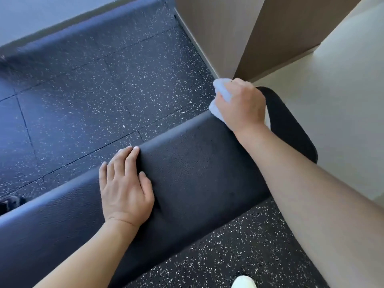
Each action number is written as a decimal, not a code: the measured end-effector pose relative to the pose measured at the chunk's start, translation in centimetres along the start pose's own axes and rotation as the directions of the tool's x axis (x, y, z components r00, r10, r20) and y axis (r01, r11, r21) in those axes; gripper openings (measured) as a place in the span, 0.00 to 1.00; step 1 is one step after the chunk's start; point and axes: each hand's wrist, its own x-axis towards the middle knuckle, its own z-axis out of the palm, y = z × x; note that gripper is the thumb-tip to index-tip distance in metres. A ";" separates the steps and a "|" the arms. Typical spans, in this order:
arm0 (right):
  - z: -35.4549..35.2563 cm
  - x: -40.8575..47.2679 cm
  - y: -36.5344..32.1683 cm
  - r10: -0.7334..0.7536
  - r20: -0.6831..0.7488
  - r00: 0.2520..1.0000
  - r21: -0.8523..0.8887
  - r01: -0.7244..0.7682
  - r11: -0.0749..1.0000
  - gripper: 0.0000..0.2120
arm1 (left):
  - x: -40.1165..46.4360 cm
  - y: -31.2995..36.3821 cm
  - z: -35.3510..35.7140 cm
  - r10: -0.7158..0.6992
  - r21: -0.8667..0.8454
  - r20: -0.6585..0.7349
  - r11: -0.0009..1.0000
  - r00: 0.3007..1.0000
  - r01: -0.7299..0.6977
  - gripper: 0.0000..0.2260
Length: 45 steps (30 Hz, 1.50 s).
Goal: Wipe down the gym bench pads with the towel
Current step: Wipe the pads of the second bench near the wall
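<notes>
The right hand (pixel 241 104) clenches a white towel (pixel 220 98) at the bench pad (pixel 197 173)'s 1 o'clock end — bunched under its fingers; the left hand (pixel 124 190) rests flat, fingers relaxed, at 8 o'clock.

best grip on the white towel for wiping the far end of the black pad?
Grip the white cloth towel by its bunched middle, coming from above, as the right hand does now: it is wadded, so fingers curled over the top keep the loose edges beneath on the black textured bench pad. The left hand rests flat on the pad.
</notes>
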 end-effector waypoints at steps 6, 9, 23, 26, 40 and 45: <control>1.0 -8.8 -11.2 -0.109 0.015 0.994 0.234 0.103 0.967 0.04 | -0.1 -0.2 0.1 -0.014 0.011 0.009 1.000 1.000 0.014 0.27; 0.5 -12.6 -14.5 -0.291 0.059 0.955 0.321 0.258 0.911 0.08 | -0.2 -0.2 0.1 -0.021 -0.013 0.008 1.000 1.000 0.022 0.25; -0.2 -0.7 -2.6 0.095 0.038 0.995 -0.012 -0.094 0.995 0.08 | 0.0 0.2 -0.1 -0.007 -0.008 -0.001 1.000 1.000 0.007 0.28; 0.4 -6.9 -10.3 -0.027 0.030 0.999 0.199 0.021 0.980 0.08 | 0.0 0.1 0.0 -0.004 0.000 0.003 1.000 1.000 0.004 0.28; -3.3 -7.7 6.2 -0.212 -0.091 0.973 0.056 0.217 0.974 0.08 | -0.1 0.3 -0.6 -0.010 -0.003 -0.001 1.000 1.000 0.010 0.28; -3.3 -9.0 4.6 -0.116 -0.116 0.986 -0.006 0.116 0.993 0.08 | -0.1 0.1 -0.3 -0.003 -0.011 0.002 1.000 1.000 0.003 0.28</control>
